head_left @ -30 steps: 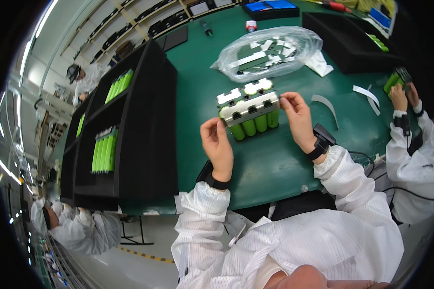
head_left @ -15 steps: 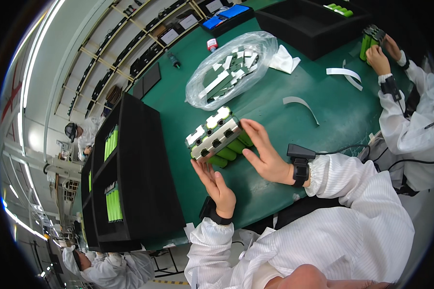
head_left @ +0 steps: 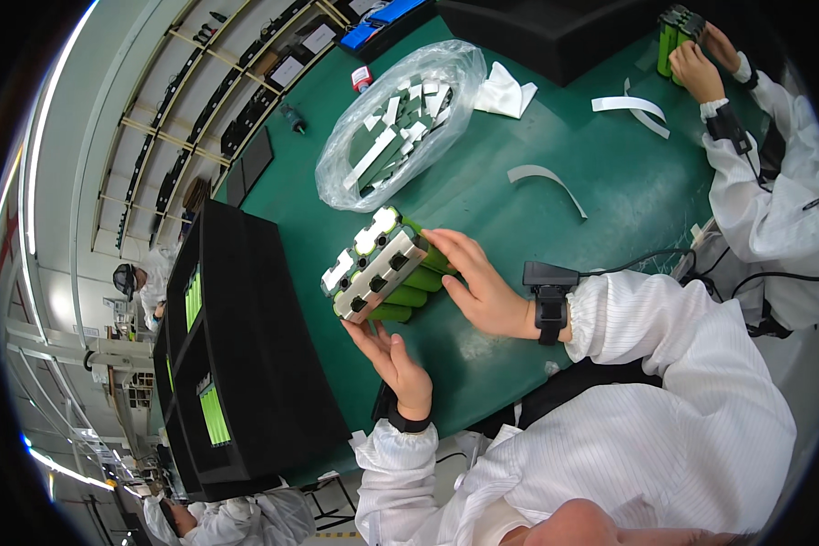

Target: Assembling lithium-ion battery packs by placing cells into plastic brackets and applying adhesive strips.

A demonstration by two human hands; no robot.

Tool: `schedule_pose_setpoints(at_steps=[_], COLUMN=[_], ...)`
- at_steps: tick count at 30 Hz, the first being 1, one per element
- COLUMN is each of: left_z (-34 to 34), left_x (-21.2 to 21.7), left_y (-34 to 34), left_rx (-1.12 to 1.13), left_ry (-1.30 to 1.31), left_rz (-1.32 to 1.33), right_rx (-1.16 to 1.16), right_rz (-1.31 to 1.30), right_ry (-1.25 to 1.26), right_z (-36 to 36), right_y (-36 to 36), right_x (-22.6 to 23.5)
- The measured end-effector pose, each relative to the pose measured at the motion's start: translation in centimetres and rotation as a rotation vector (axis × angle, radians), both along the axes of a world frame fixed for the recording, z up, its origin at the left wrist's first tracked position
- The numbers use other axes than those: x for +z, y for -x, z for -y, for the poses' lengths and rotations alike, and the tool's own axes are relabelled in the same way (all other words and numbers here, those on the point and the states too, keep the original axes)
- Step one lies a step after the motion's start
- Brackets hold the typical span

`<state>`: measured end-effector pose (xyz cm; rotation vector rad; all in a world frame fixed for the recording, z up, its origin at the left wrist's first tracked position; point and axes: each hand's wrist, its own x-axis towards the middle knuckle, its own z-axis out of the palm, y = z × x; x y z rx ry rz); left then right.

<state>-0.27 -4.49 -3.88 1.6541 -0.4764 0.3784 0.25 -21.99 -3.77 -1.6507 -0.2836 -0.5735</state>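
Observation:
A battery pack of green cylindrical cells (head_left: 406, 297) is tilted above the green table, between my two hands. Silvery metal strips with dark square gaps and white pads cover the face turned up. My left hand (head_left: 399, 371) supports its lower left end on the fingertips. At the opposite end, my right hand (head_left: 482, 293) grips the pack with the fingers along its upper edge and the thumb by the green cells. The undersides of the cells are partly hidden.
Left stands a black foam tray (head_left: 268, 337) holding green packs. Beyond the pack lies a clear plastic bag (head_left: 332, 173) of white strips. Loose curved strips (head_left: 555, 182), a white cloth (head_left: 505, 93) and a small red-and-white bottle (head_left: 362, 78) are nearby. A co-worker holds another pack (head_left: 668, 47) at upper right.
The view has shifted, so the table things sit further left and higher. The pack stays in both hands, looking slightly more steeply tilted.

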Motion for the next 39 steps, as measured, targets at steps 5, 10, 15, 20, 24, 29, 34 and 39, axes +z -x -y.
schedule_pose_setpoints(at_steps=[5, 10, 15, 20, 24, 29, 34, 39], left_z=[-1.2, -1.2, 0.6, -0.1, -0.5, 0.1, -1.3, -0.6], left_x=[-1.2, -1.2, -0.1, -0.6, -1.0, -0.3, -0.3, 0.7], left_y=[-0.5, -0.4, 0.4, 0.3, 0.5, 0.7, -1.6, -3.9], left_rx=[-0.014, 0.011, -0.011, 0.016, -0.001, 0.042, 0.121, 0.184], left_ry=[-0.032, -0.083, 0.100, 0.003, -0.071, -0.046, 0.235, 0.455], left_rz=[-0.041, -0.079, -0.051, -0.057, -0.011, -0.120, -0.221, -0.310], right_rx=[-0.048, -0.083, -0.096, -0.088, -0.095, -0.084, 0.089, 0.148], right_rz=[0.065, 0.016, 0.036, 0.092, 0.088, -0.027, -0.145, -0.193], right_ry=[0.082, 0.026, 0.000, 0.205, 0.208, 0.162, -0.096, -0.141], right_z=[-0.2, -0.3, 0.5, 0.7, 0.5, 0.5, 2.2, 1.4], right_y=[0.0, -0.2, 0.3, 0.5, 0.8, 0.4, -2.2, -4.1], right_x=[0.1, 0.1, 0.9, 1.3, 1.3, -0.6, 0.7, 0.8])
